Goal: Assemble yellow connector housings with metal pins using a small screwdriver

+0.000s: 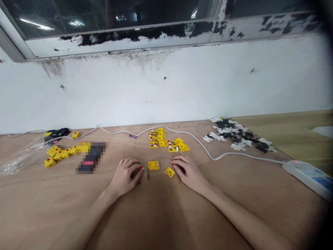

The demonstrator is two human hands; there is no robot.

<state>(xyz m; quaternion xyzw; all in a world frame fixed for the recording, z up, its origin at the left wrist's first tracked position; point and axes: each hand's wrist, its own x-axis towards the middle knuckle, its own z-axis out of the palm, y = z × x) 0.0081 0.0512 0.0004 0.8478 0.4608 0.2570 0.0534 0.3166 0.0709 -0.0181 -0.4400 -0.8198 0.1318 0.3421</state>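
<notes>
Yellow plastic is what the work turns on: one open shell (153, 165) lies on the tabletop (161, 215) between the person's hands. Just left of the shell, the left hand (126, 175) is curled round a small red-tipped part (142, 168). Just right of the shell lies a loose yellow lid (170, 172), and beyond it the right hand (189, 171) rests knuckles up. Its fingertips are near a thin metal tool (164, 159), but I cannot tell whether it grips anything.

Behind the shell sits a cluster of open shells (166, 140), some with red parts in and none closed. Far to the shell's left lie closed blocks (58, 153), which look finished. By my reckoning the job is perhaps half through, with this shell barely begun.
</notes>
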